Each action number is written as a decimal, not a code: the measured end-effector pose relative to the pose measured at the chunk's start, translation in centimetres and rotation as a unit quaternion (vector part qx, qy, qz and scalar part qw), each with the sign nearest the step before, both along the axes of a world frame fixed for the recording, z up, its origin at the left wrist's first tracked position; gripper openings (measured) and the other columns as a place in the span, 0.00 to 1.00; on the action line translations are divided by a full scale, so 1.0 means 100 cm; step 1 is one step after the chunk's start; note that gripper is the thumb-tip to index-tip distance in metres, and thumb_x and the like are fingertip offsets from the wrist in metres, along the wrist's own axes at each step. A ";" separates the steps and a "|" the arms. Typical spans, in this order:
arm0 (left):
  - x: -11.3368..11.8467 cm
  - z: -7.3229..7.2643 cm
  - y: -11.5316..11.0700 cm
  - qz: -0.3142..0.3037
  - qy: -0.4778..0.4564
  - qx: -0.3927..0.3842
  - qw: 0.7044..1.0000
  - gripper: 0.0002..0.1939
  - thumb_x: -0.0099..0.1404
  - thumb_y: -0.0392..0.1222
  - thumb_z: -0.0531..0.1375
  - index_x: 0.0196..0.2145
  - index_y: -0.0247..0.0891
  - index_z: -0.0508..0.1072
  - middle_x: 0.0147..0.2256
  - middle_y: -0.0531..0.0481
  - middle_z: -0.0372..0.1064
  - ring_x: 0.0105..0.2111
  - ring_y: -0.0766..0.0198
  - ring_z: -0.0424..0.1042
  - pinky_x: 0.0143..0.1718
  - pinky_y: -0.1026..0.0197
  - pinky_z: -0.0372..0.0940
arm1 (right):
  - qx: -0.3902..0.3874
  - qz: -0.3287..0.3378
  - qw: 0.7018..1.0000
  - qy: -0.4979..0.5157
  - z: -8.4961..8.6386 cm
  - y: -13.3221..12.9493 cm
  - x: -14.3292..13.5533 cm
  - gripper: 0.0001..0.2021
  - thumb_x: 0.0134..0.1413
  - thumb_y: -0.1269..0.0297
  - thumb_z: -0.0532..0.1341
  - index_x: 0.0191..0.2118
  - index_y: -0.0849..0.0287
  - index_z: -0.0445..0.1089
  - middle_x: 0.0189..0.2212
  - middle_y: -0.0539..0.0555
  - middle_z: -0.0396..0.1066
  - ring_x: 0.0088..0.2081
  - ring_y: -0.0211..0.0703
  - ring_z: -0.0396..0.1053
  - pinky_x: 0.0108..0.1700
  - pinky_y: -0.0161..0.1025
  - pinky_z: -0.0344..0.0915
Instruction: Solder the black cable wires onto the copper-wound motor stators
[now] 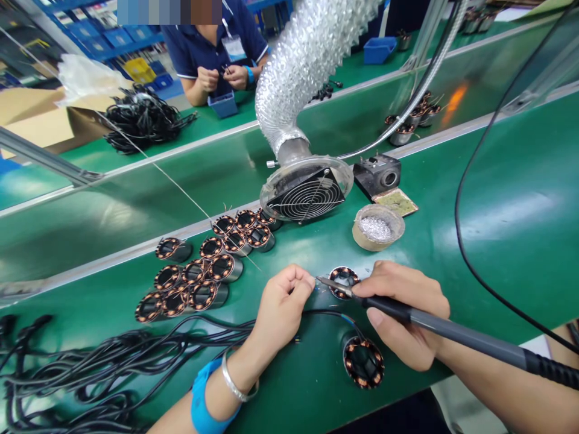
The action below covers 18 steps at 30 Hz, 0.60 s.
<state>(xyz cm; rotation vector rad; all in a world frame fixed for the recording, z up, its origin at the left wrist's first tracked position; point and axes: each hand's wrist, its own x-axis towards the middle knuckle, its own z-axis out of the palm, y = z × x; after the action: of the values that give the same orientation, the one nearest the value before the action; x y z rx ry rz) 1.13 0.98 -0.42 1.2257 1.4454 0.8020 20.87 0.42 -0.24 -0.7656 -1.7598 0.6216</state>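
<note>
My right hand point(407, 301) grips a soldering iron point(461, 334) like a pen, its metal tip pointing left. That tip meets the fingertips of my left hand point(287, 298), which are pinched on thin wires, mostly hidden by the fingers. Just behind the iron's tip lies a copper-wound motor stator point(339, 276), partly covered by the iron. Nearer the table's front edge is another stator point(364, 364), with a black cable point(332, 312) running to it from the left, beneath my left hand.
Several stators point(221, 265) stand grouped at left, behind a heap of black cables point(90, 361). A fume hose with a fan grille point(310, 196) hangs above the bench. At right are a tub of metal shavings point(377, 228) and an iron stand point(379, 175). A person point(217, 54) works opposite.
</note>
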 end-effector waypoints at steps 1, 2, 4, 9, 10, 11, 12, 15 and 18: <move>0.000 0.000 0.000 0.000 0.000 0.000 1.000 0.10 0.58 0.44 0.56 0.23 0.38 0.66 0.19 0.58 0.54 0.21 0.69 0.50 0.23 0.66 0.48 | 0.001 0.000 1.000 0.000 0.000 0.000 0.000 0.12 0.49 0.72 0.57 0.40 0.58 0.73 0.24 0.52 0.70 0.21 0.41 0.64 0.24 0.40 0.61; 0.000 0.000 0.000 0.000 0.000 0.000 1.000 0.10 0.58 0.45 0.56 0.23 0.38 0.66 0.19 0.58 0.54 0.21 0.69 0.50 0.23 0.66 0.48 | 0.002 0.001 1.000 -0.001 0.000 0.000 0.000 0.12 0.49 0.72 0.57 0.40 0.58 0.73 0.24 0.52 0.70 0.22 0.41 0.64 0.24 0.40 0.61; 0.001 -0.001 0.001 -0.001 0.000 0.001 1.000 0.10 0.58 0.45 0.55 0.23 0.37 0.66 0.19 0.58 0.54 0.21 0.69 0.50 0.23 0.66 0.48 | 0.004 0.001 1.000 0.003 0.001 0.000 0.000 0.13 0.49 0.73 0.57 0.40 0.58 0.73 0.24 0.52 0.71 0.22 0.40 0.64 0.24 0.40 0.62; 0.000 -0.001 0.001 -0.003 0.003 0.003 1.000 0.11 0.58 0.46 0.55 0.23 0.38 0.65 0.19 0.58 0.54 0.21 0.69 0.51 0.23 0.66 0.49 | 0.016 -0.009 1.000 0.015 0.005 0.001 0.001 0.14 0.49 0.73 0.56 0.41 0.59 0.73 0.25 0.53 0.71 0.22 0.40 0.64 0.25 0.39 0.62; 0.000 -0.001 0.001 -0.004 0.003 0.004 1.000 0.11 0.58 0.46 0.55 0.23 0.38 0.65 0.19 0.58 0.54 0.21 0.69 0.51 0.23 0.66 0.49 | 0.020 -0.007 1.000 0.018 0.005 0.001 0.001 0.14 0.49 0.74 0.56 0.41 0.59 0.73 0.25 0.53 0.71 0.22 0.39 0.64 0.25 0.39 0.62; -0.001 -0.001 0.001 -0.006 0.002 0.004 1.000 0.11 0.58 0.46 0.55 0.23 0.38 0.65 0.19 0.58 0.54 0.21 0.69 0.51 0.24 0.66 0.49 | 0.023 -0.005 1.000 0.020 0.005 0.001 0.001 0.14 0.48 0.74 0.56 0.41 0.60 0.73 0.25 0.53 0.71 0.22 0.39 0.64 0.24 0.39 0.62; -0.001 -0.002 0.001 -0.007 0.001 0.005 1.000 0.11 0.59 0.46 0.55 0.23 0.38 0.65 0.19 0.58 0.55 0.21 0.69 0.51 0.24 0.66 0.49 | 0.024 -0.004 0.999 0.021 0.005 0.001 0.001 0.14 0.48 0.74 0.56 0.41 0.61 0.73 0.25 0.53 0.71 0.22 0.39 0.64 0.25 0.39 0.62; -0.001 -0.002 0.001 -0.008 -0.001 0.004 1.000 0.11 0.59 0.46 0.55 0.23 0.38 0.65 0.19 0.58 0.55 0.21 0.69 0.51 0.23 0.66 0.49 | 0.024 -0.001 1.000 0.019 0.004 0.001 0.000 0.14 0.48 0.75 0.57 0.40 0.62 0.73 0.26 0.53 0.71 0.23 0.39 0.64 0.25 0.39 0.62; -0.001 -0.001 0.001 -0.009 0.002 0.003 1.000 0.11 0.59 0.46 0.55 0.23 0.38 0.65 0.19 0.59 0.55 0.21 0.69 0.51 0.23 0.66 0.49 | 0.030 -0.001 0.999 0.024 0.003 0.002 0.000 0.14 0.48 0.75 0.57 0.40 0.62 0.73 0.26 0.53 0.71 0.23 0.38 0.65 0.26 0.39 0.63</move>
<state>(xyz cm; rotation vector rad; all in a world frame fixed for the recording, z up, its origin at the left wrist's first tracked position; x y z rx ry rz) 1.05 1.13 -0.56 1.2438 1.4344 0.7924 20.92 0.60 0.02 -0.7043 -1.7259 0.5785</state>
